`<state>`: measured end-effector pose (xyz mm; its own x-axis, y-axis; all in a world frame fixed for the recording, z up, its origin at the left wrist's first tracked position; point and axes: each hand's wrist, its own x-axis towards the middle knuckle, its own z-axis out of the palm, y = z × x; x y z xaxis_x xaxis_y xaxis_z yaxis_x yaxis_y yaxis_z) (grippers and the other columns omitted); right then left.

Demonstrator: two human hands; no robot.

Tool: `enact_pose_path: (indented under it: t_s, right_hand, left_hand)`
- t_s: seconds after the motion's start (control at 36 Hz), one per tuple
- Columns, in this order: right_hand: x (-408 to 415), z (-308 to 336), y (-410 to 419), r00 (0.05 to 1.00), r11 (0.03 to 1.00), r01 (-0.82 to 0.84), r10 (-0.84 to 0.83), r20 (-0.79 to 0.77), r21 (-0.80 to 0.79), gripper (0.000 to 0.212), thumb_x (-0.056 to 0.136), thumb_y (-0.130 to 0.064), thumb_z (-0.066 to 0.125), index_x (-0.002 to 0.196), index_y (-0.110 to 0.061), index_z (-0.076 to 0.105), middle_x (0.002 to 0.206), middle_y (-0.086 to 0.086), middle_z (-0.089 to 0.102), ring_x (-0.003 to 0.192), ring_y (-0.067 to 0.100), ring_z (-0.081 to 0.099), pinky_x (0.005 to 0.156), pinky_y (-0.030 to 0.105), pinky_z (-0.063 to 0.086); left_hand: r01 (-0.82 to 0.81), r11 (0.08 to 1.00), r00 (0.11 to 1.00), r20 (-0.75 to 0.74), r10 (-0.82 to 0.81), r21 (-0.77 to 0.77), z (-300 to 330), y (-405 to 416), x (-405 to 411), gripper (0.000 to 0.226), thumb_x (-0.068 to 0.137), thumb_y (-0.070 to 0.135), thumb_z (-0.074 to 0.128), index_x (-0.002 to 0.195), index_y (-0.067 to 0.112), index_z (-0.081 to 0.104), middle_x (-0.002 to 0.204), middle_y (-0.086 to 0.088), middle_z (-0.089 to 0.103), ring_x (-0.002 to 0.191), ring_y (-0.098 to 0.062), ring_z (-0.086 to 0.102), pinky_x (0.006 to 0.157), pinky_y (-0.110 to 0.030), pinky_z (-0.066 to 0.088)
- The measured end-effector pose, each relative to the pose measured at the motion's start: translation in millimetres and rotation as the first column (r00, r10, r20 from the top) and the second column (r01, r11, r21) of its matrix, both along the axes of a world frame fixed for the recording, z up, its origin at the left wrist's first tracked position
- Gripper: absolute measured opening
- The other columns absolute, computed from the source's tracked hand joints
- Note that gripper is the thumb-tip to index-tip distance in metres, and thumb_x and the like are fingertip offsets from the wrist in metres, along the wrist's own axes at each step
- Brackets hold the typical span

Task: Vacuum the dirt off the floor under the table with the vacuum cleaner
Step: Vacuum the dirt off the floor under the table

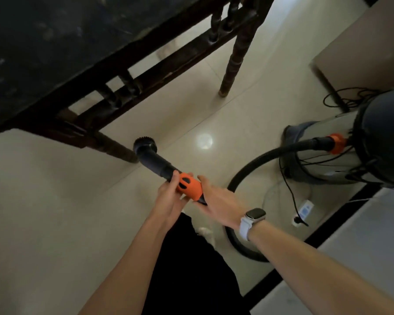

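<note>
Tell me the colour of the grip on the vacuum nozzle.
Orange grip with dark slots, on the black nozzle; head view.

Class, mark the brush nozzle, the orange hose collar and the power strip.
brush nozzle (pixel 144 145): head view, on its round bristled head.
orange hose collar (pixel 189 186): head view, mid-sleeve.
power strip (pixel 304 209): head view, on its white body.

Open floor (pixel 180 114) between counter legs (pixel 237 53); near leg (pixel 116 148) beside nozzle (pixel 146 147); hose (pixel 259 160), vacuum (pixel 350 151) crowd right.
</note>
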<state>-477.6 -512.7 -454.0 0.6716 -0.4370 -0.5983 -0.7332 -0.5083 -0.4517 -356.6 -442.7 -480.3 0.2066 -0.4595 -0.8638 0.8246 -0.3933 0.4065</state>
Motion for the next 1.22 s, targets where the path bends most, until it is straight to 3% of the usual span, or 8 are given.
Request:
enact_pose_path:
  t_s: [0.11, 0.25, 0.36, 0.47, 0.67, 0.81, 0.92, 1.22]
  right_hand:
    - [4, 16, 32, 0.998, 0.990, -0.045, 0.050, -0.039, 0.135, 0.041, 0.093, -0.040, 0.055, 0.120, -0.013, 0.040, 0.102, 0.010, 0.063, 0.088, 0.032, 0.062, 0.064, 0.033, 0.040]
    - [0, 27, 65, 0.991, 0.971, -0.103, 0.119, -0.063, 0.218, 0.038, 0.088, -0.042, 0.062, 0.111, -0.014, 0.050, 0.094, 0.004, 0.061, 0.082, 0.022, 0.059, 0.066, 0.028, 0.042]
    - [-7, 27, 90, 0.960, 0.936, -0.214, 0.254, -0.116, 0.279, 0.039, 0.087, -0.043, 0.062, 0.114, -0.018, 0.050, 0.089, -0.006, 0.055, 0.079, 0.013, 0.056, 0.063, 0.020, 0.042]
    - [16, 34, 127, 0.915, 0.887, -0.339, 0.389, -0.112, 0.314, 0.039, 0.085, -0.046, 0.064, 0.111, -0.021, 0.050, 0.095, -0.005, 0.055, 0.085, 0.014, 0.055, 0.069, 0.022, 0.040]
    - [102, 59, 217, 0.846, 0.845, -0.530, 0.532, -0.021, 0.076, 0.042, 0.091, -0.052, 0.051, 0.117, -0.018, 0.047, 0.100, 0.002, 0.063, 0.089, 0.021, 0.062, 0.072, 0.026, 0.041]
    - [185, 69, 302, 0.890, 0.888, -0.454, 0.456, 0.015, -0.068, 0.046, 0.092, -0.053, 0.049, 0.118, -0.015, 0.048, 0.102, 0.005, 0.065, 0.092, 0.024, 0.063, 0.070, 0.028, 0.038]
    - [258, 77, 371, 0.925, 0.925, -0.368, 0.375, 0.059, -0.094, 0.044, 0.092, -0.052, 0.050, 0.110, -0.012, 0.049, 0.098, 0.005, 0.066, 0.087, 0.025, 0.065, 0.066, 0.029, 0.040]
    - [423, 92, 444, 0.985, 0.955, -0.110, 0.068, 0.158, 0.275, 0.040, 0.090, -0.046, 0.056, 0.104, -0.009, 0.049, 0.067, 0.005, 0.064, 0.061, 0.025, 0.065, 0.063, 0.041, 0.053]
  left_hand:
    - [-0.167, 0.986, 0.983, 0.074, 0.168, -0.015, 21, 49, -4, 0.037, 0.101, 0.027, 0.038, 0.116, -0.003, 0.051, 0.103, -0.015, 0.062, 0.086, -0.019, 0.066, 0.067, -0.027, 0.057]
    - [-0.305, 0.952, 0.940, 0.156, 0.302, -0.004, 42, 109, -13, 0.044, 0.100, 0.026, 0.038, 0.127, -0.008, 0.045, 0.119, -0.024, 0.056, 0.107, -0.034, 0.058, 0.086, -0.038, 0.053]
    - [-0.511, 0.859, 0.853, 0.129, 0.506, 0.013, 57, 156, 8, 0.045, 0.103, 0.029, 0.034, 0.131, -0.005, 0.043, 0.096, -0.012, 0.062, 0.088, -0.025, 0.063, 0.074, -0.037, 0.053]
    - [-0.616, 0.788, 0.782, 0.118, 0.612, -0.004, 67, 210, 36, 0.047, 0.103, 0.033, 0.031, 0.139, 0.003, 0.034, 0.097, -0.012, 0.060, 0.075, -0.022, 0.069, 0.065, -0.035, 0.057]
    - [-0.736, 0.677, 0.673, 0.100, 0.733, -0.011, 87, 289, 119, 0.042, 0.095, 0.041, 0.051, 0.119, 0.007, 0.048, 0.081, -0.006, 0.062, 0.068, -0.019, 0.062, 0.060, -0.032, 0.054]
    - [-0.661, 0.739, 0.727, 0.135, 0.674, -0.128, 98, 344, 193, 0.013, 0.096, 0.021, 0.055, 0.105, 0.013, 0.050, 0.082, -0.006, 0.058, 0.063, -0.018, 0.062, 0.062, -0.032, 0.056]
    - [-0.537, 0.836, 0.786, 0.294, 0.544, -0.111, 104, 389, 263, 0.018, 0.096, 0.007, 0.053, 0.110, 0.012, 0.044, 0.082, -0.005, 0.051, 0.067, -0.018, 0.054, 0.069, -0.031, 0.055]
    - [-0.263, 0.957, 0.827, 0.482, 0.290, -0.124, 137, 428, 436, 0.023, 0.099, 0.016, 0.049, 0.120, 0.013, 0.042, 0.090, -0.008, 0.052, 0.064, -0.021, 0.056, 0.063, -0.033, 0.054]
